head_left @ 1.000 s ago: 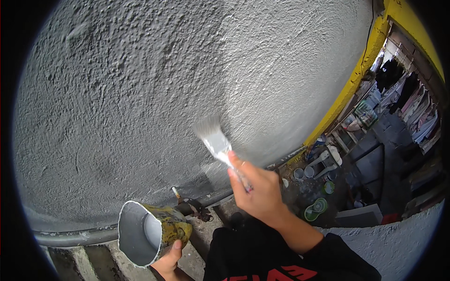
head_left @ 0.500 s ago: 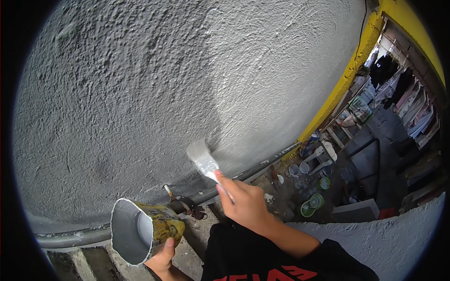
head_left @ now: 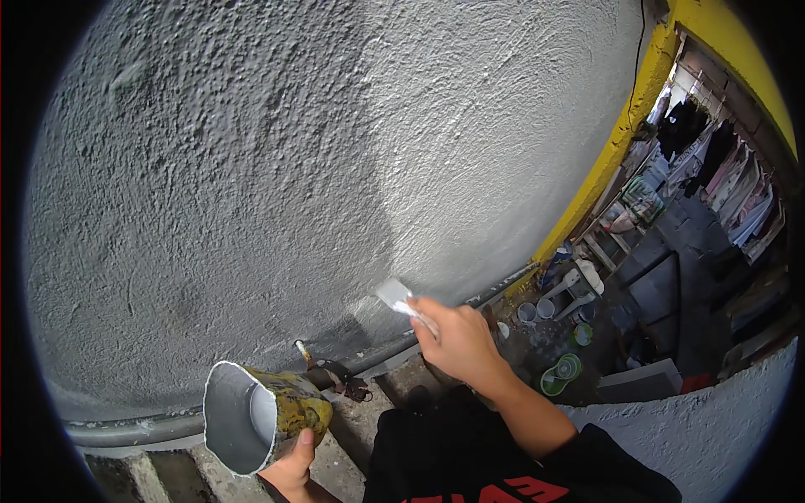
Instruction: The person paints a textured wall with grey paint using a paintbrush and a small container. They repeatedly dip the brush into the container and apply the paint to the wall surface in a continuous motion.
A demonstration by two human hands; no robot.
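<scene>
Paintbrush [head_left: 394,295], flat and wide, its bristles loaded with pale grey-white paint, lies pressed against the rough wall [head_left: 277,168] low down, just above the grey pipe [head_left: 134,426] that runs along the wall's foot. The right hand [head_left: 457,342] has its grip closed around the brush's handle, fingers wrapped and knuckles toward the camera. The left hand [head_left: 293,463] has its grip closed on the paint can [head_left: 251,415], a tilted tin with yellow-stained sides and a grey-coated inside, its mouth turned left, held below the pipe. The wall is coarse and pebbled all over; the stretch above and right of the brush looks brighter and freshly coated, the part to the left duller grey.

Against the frame of half a second ago, the brush sits lower on the wall, nearer the pipe, and the right hand has dropped with it; a second ago it was higher up still. The can hangs in much the same place below the pipe.

Right of the brush the wall ends at a yellow edge [head_left: 625,134], beyond which the ground lies far below with buckets [head_left: 537,310] and hung clothes [head_left: 713,151]. Left of the brush and above it the wall spreads wide; below the pipe sits a concrete ledge [head_left: 352,427].
</scene>
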